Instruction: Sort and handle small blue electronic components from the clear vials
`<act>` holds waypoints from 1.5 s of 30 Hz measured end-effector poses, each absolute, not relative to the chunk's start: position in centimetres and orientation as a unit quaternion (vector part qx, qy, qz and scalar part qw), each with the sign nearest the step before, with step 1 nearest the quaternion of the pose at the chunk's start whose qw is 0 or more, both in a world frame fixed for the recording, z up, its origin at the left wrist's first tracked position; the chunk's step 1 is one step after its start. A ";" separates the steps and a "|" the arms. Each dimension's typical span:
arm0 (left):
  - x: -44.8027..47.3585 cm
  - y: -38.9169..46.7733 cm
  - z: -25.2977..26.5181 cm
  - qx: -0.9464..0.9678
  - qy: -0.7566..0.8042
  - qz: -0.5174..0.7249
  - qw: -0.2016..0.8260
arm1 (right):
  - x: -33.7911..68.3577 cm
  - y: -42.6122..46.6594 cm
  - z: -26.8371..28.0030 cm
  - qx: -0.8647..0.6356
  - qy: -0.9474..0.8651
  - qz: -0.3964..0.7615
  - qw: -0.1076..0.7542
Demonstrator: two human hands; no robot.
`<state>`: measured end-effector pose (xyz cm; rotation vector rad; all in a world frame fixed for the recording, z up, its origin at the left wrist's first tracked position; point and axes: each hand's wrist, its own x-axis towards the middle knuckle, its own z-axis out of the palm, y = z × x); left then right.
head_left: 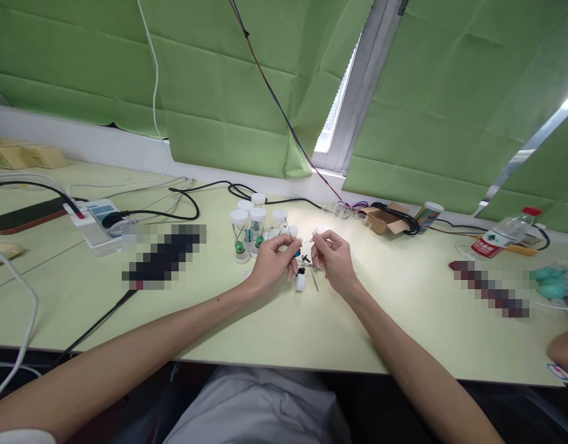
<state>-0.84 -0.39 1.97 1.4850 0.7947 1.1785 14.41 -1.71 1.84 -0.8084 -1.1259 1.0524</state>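
Note:
My left hand (272, 262) is closed in a pinch above the table, to the right of several clear, white-capped tubes (240, 237) with green and blue parts inside. A thin dark rod rises by its fingertips; whether the hand grips it I cannot tell. Facing it, my right hand (334, 256) pinches too, with a thin wire-like piece (308, 241) at its fingertips. What each hand holds is too small to name. Below and between the hands lie small dark parts, a white cylindrical piece (300, 282) and a thin metal rod (315, 280).
A power strip (96, 225) with plugged cables stands at the left, near a phone-like slab (27, 214). An open cardboard box (388, 221), a can (429, 217) and a red-capped bottle (501, 237) are at the back right. Another person's arm (565, 353) shows at the right edge.

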 end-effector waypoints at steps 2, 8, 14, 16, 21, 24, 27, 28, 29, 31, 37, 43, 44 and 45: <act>-0.9 -0.4 2.0 0.624 0.339 0.489 0.507 | 14.4 -1.7 1.8 -0.361 -0.500 0.461 0.638; -0.9 -0.5 2.1 0.629 0.350 0.491 0.491 | 14.4 -1.7 1.7 -0.352 -0.497 0.485 0.627; -0.8 -0.4 2.0 0.621 0.343 0.499 0.497 | 14.3 -1.8 2.1 -0.314 -0.472 0.535 0.627; -0.8 -0.4 2.0 0.616 0.342 0.501 0.503 | 14.3 -1.8 2.2 -0.294 -0.463 0.554 0.627; -0.7 -0.5 2.1 0.610 0.336 0.503 0.512 | 14.5 -1.8 2.4 -0.259 -0.448 0.587 0.623; -0.7 -0.5 2.0 0.611 0.329 0.501 0.517 | 14.6 -1.9 2.4 -0.246 -0.452 0.595 0.617; -0.7 -0.5 1.9 0.613 0.326 0.499 0.518 | 14.5 -2.0 2.4 -0.239 -0.457 0.600 0.612; -0.7 -0.4 2.0 0.614 0.325 0.498 0.519 | 14.5 -2.0 2.4 -0.238 -0.458 0.600 0.611; -0.7 -0.4 2.0 0.613 0.325 0.499 0.519 | 14.5 -2.0 2.5 -0.239 -0.459 0.601 0.609; -0.6 -0.4 2.0 0.610 0.325 0.500 0.521 | 14.5 -2.0 2.5 -0.242 -0.461 0.600 0.607; -0.6 -0.3 1.9 0.615 0.317 0.505 0.516 | 14.4 -1.9 2.4 -0.255 -0.466 0.590 0.608; -0.6 -0.2 1.8 0.610 0.310 0.504 0.527 | 14.4 -1.9 2.2 -0.275 -0.468 0.575 0.613; -0.6 -0.2 1.8 0.610 0.310 0.503 0.528 | 14.3 -1.9 2.2 -0.281 -0.465 0.572 0.614; -0.6 -0.2 1.8 0.610 0.309 0.503 0.529 | 14.3 -1.9 2.3 -0.288 -0.463 0.570 0.614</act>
